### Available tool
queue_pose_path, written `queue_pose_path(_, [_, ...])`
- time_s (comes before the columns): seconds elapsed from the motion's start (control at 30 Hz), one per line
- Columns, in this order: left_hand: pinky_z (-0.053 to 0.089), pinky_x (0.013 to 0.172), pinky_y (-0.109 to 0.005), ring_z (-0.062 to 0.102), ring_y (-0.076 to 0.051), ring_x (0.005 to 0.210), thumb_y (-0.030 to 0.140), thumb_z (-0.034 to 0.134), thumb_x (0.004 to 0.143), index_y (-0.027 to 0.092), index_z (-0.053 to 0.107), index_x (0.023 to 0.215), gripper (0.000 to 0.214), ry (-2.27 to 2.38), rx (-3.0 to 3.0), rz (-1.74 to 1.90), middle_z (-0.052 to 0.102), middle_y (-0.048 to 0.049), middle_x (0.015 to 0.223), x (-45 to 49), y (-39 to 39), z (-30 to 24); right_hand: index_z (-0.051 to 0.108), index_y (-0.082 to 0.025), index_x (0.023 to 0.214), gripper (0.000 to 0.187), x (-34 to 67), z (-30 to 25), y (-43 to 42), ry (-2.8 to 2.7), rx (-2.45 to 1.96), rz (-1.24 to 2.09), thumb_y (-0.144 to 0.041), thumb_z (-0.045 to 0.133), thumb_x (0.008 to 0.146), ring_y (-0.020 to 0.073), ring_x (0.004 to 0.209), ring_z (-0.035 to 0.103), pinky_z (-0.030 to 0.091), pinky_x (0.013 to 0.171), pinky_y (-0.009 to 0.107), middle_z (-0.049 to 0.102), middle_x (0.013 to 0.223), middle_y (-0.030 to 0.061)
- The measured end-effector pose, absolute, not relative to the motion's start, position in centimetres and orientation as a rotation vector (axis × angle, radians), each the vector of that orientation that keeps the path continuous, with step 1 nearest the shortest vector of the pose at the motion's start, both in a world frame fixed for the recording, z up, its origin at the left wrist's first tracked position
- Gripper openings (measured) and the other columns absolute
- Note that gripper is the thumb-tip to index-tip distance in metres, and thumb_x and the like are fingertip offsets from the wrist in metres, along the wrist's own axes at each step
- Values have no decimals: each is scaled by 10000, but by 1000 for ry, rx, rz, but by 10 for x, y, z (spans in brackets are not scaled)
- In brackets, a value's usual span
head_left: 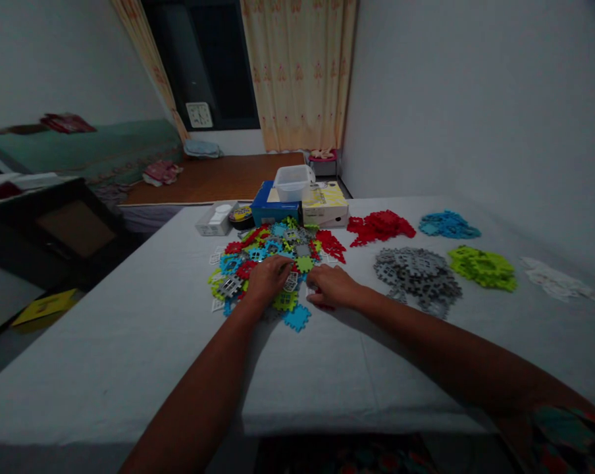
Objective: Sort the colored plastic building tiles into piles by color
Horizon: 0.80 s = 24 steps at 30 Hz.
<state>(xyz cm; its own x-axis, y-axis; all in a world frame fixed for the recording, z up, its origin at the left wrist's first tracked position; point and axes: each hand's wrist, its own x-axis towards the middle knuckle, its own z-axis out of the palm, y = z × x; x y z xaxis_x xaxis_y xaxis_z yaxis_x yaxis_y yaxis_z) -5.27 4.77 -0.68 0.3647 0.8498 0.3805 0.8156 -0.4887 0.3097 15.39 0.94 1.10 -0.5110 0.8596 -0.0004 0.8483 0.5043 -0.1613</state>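
A mixed heap of plastic interlocking building tiles (258, 253) in red, blue, green, grey and white lies mid-table. My left hand (266, 280) rests over the heap's front, its fingers bent and closed together; whatever is between them is hidden. Just right of it, my right hand (333, 287) is closed with curled fingers at the heap's edge. Red and white bits show beside and under its fingers, but I cannot tell whether they are gripped. Between the hands lies a green tile (304, 264). In front of them is a flat blue tile (297, 317).
Single-colour piles stand to the right: red (382, 227), blue (448, 225), grey (418, 276), green (482, 266) and white (557, 280). Behind the heap are a blue box (272, 212), a yellow-white box (326, 209), a clear plastic tub (293, 183) and a small white box (213, 224).
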Motion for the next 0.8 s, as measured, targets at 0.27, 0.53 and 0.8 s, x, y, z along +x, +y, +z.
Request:
queue_pose_path(0.27, [503, 864, -333, 663, -217, 1010, 345, 481, 946, 236, 718, 1100, 302, 1579, 2549, 773, 730, -44, 1104, -54, 47, -6, 693, -196, 979, 202, 159, 0, 22, -2348, -1322, 485, -152, 728, 784, 160, 848, 627, 422, 729, 253, 695, 945, 25])
queue_pose_path(0.53, [506, 882, -323, 667, -219, 1036, 383, 455, 940, 244, 721, 1105, 343, 1579, 2596, 758, 729, -50, 1138, -59, 54, -12, 722, -202, 864, 87, 215, 14, 8, -1996, -1160, 422, -151, 729, 794, 125, 742, 622, 462, 707, 245, 716, 871, 14])
queue_pose_path(0.8, [523, 867, -337, 682, -240, 1027, 441, 409, 932, 237, 731, 1108, 419, 1650, 2613, 659, 728, -54, 1154, -61, 58, -8, 725, -184, 908, 235, 432, 6, -15, -1318, -1547, 106, -364, 691, 762, 199, 818, 676, 525, 806, 346, 739, 883, 52])
